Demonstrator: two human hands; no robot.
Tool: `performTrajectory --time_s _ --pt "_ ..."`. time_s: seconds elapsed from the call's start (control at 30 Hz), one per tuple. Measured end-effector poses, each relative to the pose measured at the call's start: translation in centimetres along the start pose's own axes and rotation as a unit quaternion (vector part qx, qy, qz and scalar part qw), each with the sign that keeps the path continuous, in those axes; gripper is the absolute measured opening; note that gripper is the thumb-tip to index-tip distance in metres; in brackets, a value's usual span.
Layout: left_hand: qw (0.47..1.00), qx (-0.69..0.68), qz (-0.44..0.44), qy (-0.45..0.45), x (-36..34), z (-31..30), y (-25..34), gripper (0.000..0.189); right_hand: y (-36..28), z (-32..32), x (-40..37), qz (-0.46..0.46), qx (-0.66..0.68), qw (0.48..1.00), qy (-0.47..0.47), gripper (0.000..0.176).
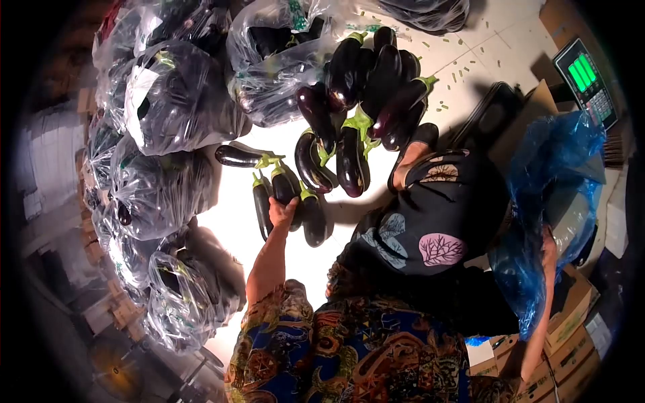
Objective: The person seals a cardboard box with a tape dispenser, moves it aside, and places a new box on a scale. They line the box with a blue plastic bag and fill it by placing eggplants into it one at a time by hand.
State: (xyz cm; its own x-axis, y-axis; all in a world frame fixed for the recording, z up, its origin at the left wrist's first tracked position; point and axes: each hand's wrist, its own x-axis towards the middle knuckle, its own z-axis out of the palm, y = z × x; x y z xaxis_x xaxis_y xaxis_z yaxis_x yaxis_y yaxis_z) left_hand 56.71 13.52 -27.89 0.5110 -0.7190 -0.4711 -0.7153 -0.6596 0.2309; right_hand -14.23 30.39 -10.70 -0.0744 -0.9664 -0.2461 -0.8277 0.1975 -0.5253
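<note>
My left hand (282, 212) reaches forward and closes around the lower end of a dark purple eggplant (285, 187). That eggplant lies in a small group on the pale floor, with one eggplant (262, 205) to its left and another (314, 219) to its right. A larger heap of eggplants (376, 87) lies farther ahead. A single eggplant (238, 156) lies off to the left. At my right side, my right hand (548, 250) grips a crumpled blue plastic bag (554, 174), holding it up.
Clear plastic bags filled with eggplants (168, 101) line the left side and the far end (275, 60). A digital scale with a green display (586, 79) stands at the far right. Cardboard boxes (571, 316) sit by my right. My sandalled foot (413, 158) rests near the heap.
</note>
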Motion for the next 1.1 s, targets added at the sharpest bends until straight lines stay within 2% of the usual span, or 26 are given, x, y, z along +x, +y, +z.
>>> performTrajectory --time_s 0.03,0.07,0.13,0.2,0.23,0.3,0.33,0.37,0.4,0.43,0.47,0.5,0.57,0.6,0.63,0.67,0.73,0.77,0.8,0.83,0.87,0.9,0.97,1.03,1.1 --pt "0.999 -0.036 -0.006 -0.023 -0.2 -0.6 -0.2 0.08 0.8 0.3 -0.3 -0.02 -0.009 1.0 -0.006 0.031" --pt "0.998 -0.051 0.035 -0.009 0.4 -0.2 -1.9 0.085 -2.7 -0.1 0.4 0.034 0.004 0.999 0.003 0.031" --pt "0.998 -0.021 0.06 0.008 0.7 0.3 -3.7 0.084 -5.7 -0.6 1.5 0.06 0.021 0.998 0.004 0.03" --pt "0.986 0.093 0.069 0.12 -1.1 0.9 -3.2 0.075 -8.1 -0.8 2.3 0.092 0.015 0.995 0.021 0.029" --pt "0.973 0.08 0.135 0.167 -1.9 1.1 -2.7 0.073 -8.1 -0.8 2.4 0.069 0.009 0.997 0.016 0.03" --pt "0.959 0.062 0.204 0.185 -4.3 1.6 -0.6 0.07 -7.7 -0.8 2.6 0.026 -0.006 1.0 0.008 0.031" --pt "0.947 0.05 0.271 0.163 -4.8 2.4 -1.1 0.068 -8.9 -0.9 2.8 0.073 0.019 0.997 0.017 0.032" --pt "0.931 0.039 0.335 0.14 -4.8 3.2 -1.1 0.065 -8.1 -0.7 2.5 0.041 0.018 0.999 0.02 0.032" --pt "0.936 0.027 0.333 0.108 -5.4 2.5 1.0 0.063 -6.9 -0.4 2.1 0.011 0.014 1.0 0.024 0.032" --pt "0.911 -0.031 0.39 0.131 -4.2 1.9 3.1 0.062 -6.1 -0.3 2.1 -0.017 0.009 0.999 0.029 0.031" --pt "0.908 -0.025 0.392 0.147 -3.6 0.3 6.5 0.062 -7.8 -0.9 2.5 0.012 0.032 0.999 0.023 0.033" --pt "0.905 -0.019 0.392 0.165 -2.6 -1.6 10.1 0.063 -6.5 -0.6 2.2 0.043 0.053 0.998 0.013 0.033" --pt "0.862 -0.026 0.464 0.202 1.6 -4.8 16.4 0.068 -3.1 0.4 1.5 0.102 0.099 0.99 -0.004 0.034" --pt "0.84 -0.014 0.493 0.225 2.7 -6.9 20.3 0.07 -7.0 -1.0 2.8 0.127 0.141 0.982 -0.021 0.029" --pt "0.817 -0.002 0.521 0.247 3.7 -8.8 24.0 0.073 -6.3 -1.0 2.5 0.124 0.116 0.985 -0.019 0.03" --pt "0.805 0.047 0.532 0.258 5.0 -10.1 26.8 0.073 -5.2 -1.0 1.6 0.122 0.091 0.988 -0.016 0.033" --pt "0.787 0.153 0.538 0.26 8.5 -10.9 30.5 0.078 -7.7 -1.5 4.0 0.026 0.165 0.986 0.014 0.054" --pt "0.781 0.209 0.533 0.252 10.7 -10.7 31.2 0.082 -11.1 -2.1 5.0 0.118 0.144 0.982 0.026 0.056" --pt "0.762 0.265 0.53 0.262 13.7 -9.6 30.7 0.08 -9.4 -1.8 4.4 0.053 0.129 0.989 0.05 0.044" --pt "0.788 0.347 0.47 0.195 14.3 -9.5 30.6 0.055 -9.3 -2.2 4.4 0.059 0.15 0.987 0.008 0.037" --pt "0.793 0.395 0.453 0.102 14.7 -9.5 30.3 0.04 -9.1 -2.6 4.5 0.067 0.17 0.983 -0.034 0.034" --pt "0.789 0.439 0.431 0.008 14.7 -9.6 29.9 0.028 -5.5 -2.0 2.7 0.052 0.142 0.987 -0.062 0.043" --pt "0.786 0.356 0.504 0.046 13.1 -9.6 27.9 0.016 -4.7 -2.0 1.8 0.098 0.109 0.987 -0.071 0.044" --pt "0.808 0.377 0.452 0.008 12.1 -10.9 26.9 0.025 -5.0 -1.9 1.9 0.173 0.089 0.978 -0.079 0.041" --pt "0.826 0.4 0.395 -0.049 10.7 -13.4 28.3 0.03 -5.9 -2.2 2.3 0.233 0.06 0.966 -0.093 0.039"
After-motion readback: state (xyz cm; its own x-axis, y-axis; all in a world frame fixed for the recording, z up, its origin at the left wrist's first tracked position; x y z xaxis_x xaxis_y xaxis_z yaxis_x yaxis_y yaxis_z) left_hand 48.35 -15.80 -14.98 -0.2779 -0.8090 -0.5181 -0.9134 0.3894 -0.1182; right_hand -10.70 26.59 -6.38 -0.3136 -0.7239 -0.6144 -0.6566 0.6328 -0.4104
